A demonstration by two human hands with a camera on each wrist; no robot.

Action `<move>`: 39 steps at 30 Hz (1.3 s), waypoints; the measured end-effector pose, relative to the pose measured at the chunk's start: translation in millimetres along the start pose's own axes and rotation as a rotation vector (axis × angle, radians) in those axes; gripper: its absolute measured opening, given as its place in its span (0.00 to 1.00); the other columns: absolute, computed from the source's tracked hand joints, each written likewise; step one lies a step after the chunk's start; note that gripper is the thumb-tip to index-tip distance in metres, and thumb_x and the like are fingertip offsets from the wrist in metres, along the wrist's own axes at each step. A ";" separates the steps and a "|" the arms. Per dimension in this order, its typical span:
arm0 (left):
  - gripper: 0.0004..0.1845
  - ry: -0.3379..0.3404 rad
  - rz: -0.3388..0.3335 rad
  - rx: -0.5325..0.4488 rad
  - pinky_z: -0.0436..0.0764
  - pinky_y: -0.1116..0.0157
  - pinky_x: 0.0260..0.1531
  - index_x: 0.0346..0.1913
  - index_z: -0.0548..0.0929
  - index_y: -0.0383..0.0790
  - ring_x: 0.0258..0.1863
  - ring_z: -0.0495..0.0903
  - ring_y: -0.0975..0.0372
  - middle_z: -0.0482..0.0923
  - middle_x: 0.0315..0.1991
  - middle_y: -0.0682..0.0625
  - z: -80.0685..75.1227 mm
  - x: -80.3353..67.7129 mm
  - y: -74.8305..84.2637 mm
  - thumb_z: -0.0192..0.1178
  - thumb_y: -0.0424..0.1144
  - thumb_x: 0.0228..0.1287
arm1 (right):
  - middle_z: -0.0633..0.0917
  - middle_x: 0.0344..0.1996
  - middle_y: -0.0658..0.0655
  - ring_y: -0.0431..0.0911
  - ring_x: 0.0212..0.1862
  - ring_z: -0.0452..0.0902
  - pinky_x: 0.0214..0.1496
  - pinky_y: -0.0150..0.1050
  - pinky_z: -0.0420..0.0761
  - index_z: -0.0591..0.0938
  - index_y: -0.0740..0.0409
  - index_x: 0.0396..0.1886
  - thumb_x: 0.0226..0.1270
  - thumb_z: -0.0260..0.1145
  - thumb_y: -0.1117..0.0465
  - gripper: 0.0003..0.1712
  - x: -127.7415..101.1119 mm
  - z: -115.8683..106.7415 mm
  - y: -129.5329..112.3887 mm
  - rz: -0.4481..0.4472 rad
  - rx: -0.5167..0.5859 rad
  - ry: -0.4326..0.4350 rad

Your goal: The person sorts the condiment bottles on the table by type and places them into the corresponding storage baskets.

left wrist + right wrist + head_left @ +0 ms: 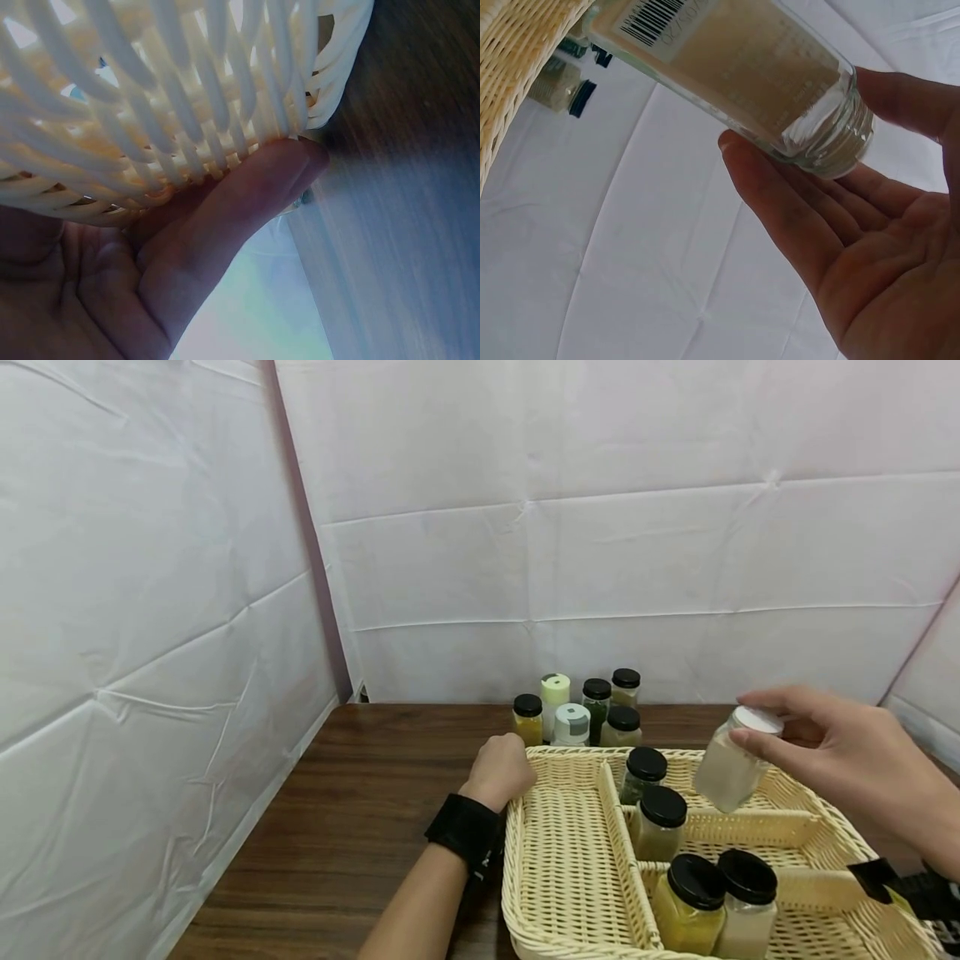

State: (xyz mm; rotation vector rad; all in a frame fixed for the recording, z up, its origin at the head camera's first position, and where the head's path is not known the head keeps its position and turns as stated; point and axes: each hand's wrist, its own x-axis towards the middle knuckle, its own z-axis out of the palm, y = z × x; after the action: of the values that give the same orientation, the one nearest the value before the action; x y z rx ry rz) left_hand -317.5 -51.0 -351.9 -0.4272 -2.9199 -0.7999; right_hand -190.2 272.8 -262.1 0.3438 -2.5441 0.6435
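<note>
In the head view my right hand (840,752) pinches a glass spice jar (727,770) near its white lid. The jar tilts over the back right compartment of a cream wicker basket (566,860). Pale powder and a barcode label show on this jar (727,67) in the right wrist view, fingers and thumb on either side of its neck. My left hand (501,770) grips the basket's back left corner, its thumb (232,206) against the woven wall in the left wrist view. Black-lidded jars stand in the basket, including a yellow one (686,910) and a pale one (746,914) at the front.
Behind the basket, several jars stand on the dark wooden table (360,827), among them a green-lidded jar (555,693) and a white-lidded jar (572,724). Dividers (626,860) split the basket into compartments. White sheeting (600,552) hangs behind and at the sides.
</note>
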 end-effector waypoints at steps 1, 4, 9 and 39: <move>0.24 -0.003 0.000 0.002 0.64 0.66 0.22 0.16 0.66 0.44 0.18 0.61 0.60 0.56 0.18 0.53 -0.1 0.4 0.1 0.63 0.24 0.65 | 0.89 0.34 0.47 0.33 0.34 0.81 0.35 0.26 0.74 0.85 0.50 0.63 0.72 0.76 0.49 0.24 -0.1 0.4 -0.4 0.002 -0.004 -0.020; 0.24 -0.008 -0.001 0.008 0.65 0.66 0.22 0.16 0.66 0.44 0.18 0.61 0.60 0.56 0.18 0.53 0.3 1.4 0.0 0.62 0.24 0.65 | 0.88 0.36 0.47 0.34 0.35 0.81 0.34 0.32 0.77 0.85 0.50 0.63 0.72 0.76 0.48 0.25 1.3 2.4 -1.4 0.006 -0.022 -0.082; 0.23 -0.003 -0.005 0.006 0.65 0.66 0.22 0.16 0.66 0.44 0.18 0.62 0.60 0.56 0.18 0.53 0.2 1.8 -1.4 0.62 0.24 0.65 | 0.89 0.44 0.52 0.34 0.35 0.82 0.34 0.36 0.81 0.85 0.55 0.64 0.71 0.76 0.51 0.26 4.0 5.5 -1.0 -0.022 -0.025 -0.124; 0.24 -0.011 -0.009 -0.025 0.61 0.66 0.20 0.16 0.65 0.44 0.16 0.60 0.60 0.55 0.18 0.53 -0.3 0.8 -0.6 0.62 0.23 0.65 | 0.88 0.45 0.52 0.36 0.37 0.84 0.32 0.37 0.81 0.85 0.57 0.64 0.72 0.76 0.50 0.26 3.9 5.6 2.9 -0.015 -0.013 -0.232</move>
State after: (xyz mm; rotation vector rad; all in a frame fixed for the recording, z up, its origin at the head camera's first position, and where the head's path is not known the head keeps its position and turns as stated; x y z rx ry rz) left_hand -318.4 -51.5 -351.7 -0.4229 -2.9266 -0.8392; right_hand -196.7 272.0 -265.4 0.4563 -2.7612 0.6117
